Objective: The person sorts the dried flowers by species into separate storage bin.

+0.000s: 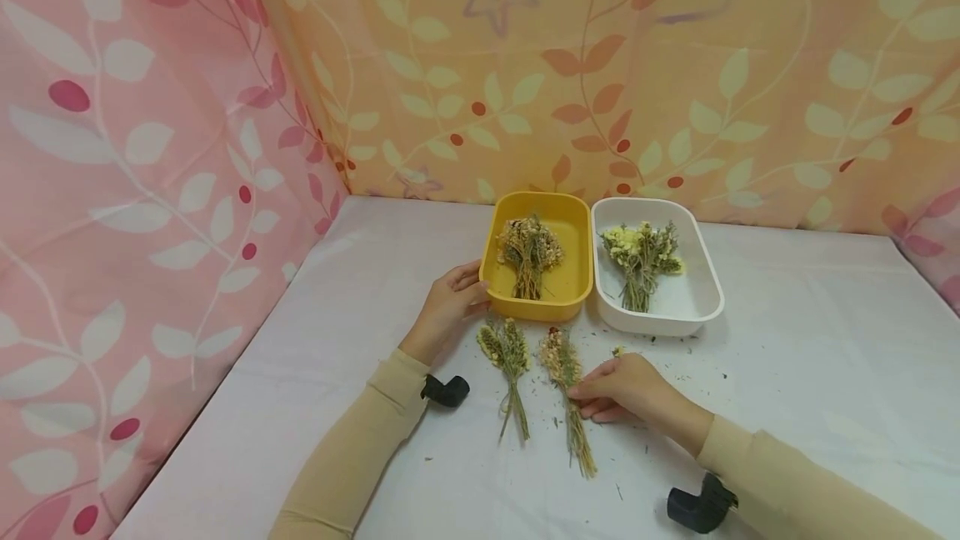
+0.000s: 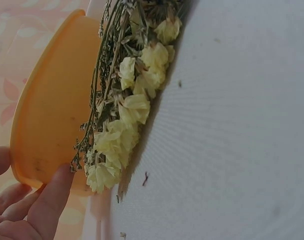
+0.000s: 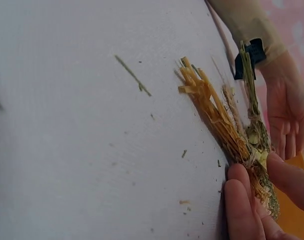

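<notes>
My left hand (image 1: 448, 307) holds the front left corner of a yellow bin (image 1: 536, 309), its fingers against the outer wall (image 2: 51, 120). Inside that bin lies a bunch of dried pinkish-beige flowers (image 1: 529, 252). With thumb and fingers, my right hand (image 1: 630, 394) pinches a beige dried flower bunch (image 1: 566, 373) around its tied middle, low over the white tabletop; its straw-coloured stems (image 3: 212, 110) point toward the near edge. Just left of it lies a yellow dried flower bunch (image 1: 510, 352), whose pale petals (image 2: 124, 120) appear close in the left wrist view.
A white bin (image 1: 701, 273) stands against the yellow one on its right, holding yellow dried flowers (image 1: 641, 257). Bits of stem (image 3: 133, 75) and crumbs are scattered over the white cloth (image 1: 810, 373). Patterned fabric (image 1: 600, 65) hangs behind and at the left.
</notes>
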A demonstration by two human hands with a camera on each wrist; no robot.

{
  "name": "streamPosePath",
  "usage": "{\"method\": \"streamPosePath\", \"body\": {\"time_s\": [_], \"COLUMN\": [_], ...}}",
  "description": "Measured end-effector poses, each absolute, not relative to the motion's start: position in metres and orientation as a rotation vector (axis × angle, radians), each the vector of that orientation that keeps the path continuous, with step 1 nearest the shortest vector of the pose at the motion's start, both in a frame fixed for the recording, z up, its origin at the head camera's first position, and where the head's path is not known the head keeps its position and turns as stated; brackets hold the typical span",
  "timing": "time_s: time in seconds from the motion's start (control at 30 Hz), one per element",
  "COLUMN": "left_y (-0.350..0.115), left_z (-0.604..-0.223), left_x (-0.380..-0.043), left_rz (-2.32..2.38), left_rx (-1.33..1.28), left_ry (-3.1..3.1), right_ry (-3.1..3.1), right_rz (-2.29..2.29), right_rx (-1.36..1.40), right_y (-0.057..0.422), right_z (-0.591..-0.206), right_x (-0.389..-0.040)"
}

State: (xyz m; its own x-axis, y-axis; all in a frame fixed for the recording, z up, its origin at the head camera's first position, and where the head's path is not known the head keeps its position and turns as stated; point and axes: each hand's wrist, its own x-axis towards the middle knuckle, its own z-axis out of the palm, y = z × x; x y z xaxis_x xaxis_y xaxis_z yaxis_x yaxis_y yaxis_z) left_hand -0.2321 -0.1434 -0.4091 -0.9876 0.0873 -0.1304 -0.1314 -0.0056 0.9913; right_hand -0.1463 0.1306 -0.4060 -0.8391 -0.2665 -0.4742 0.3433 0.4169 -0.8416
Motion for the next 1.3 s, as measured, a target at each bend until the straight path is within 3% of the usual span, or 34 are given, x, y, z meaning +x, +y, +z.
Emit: {"method": "streamPosePath", "body": {"time_s": [0.77, 1.3], "left_y": [-0.143, -0.144], "left_z": [-0.409, -0.409], "left_x": [-0.232, -0.231], "left_rz": [2.125, 2.120], "left_rx": [-0.052, -0.041], "left_ry": [2.100, 2.095], "right_ry": [2.320, 2.252], "right_rz": [-1.291, -1.371], "right_rx": [0.113, -0.011], "right_y": [0.108, 0.113], "right_z": [-0.400, -0.396], "right_x": [-0.151, -0.153]}}
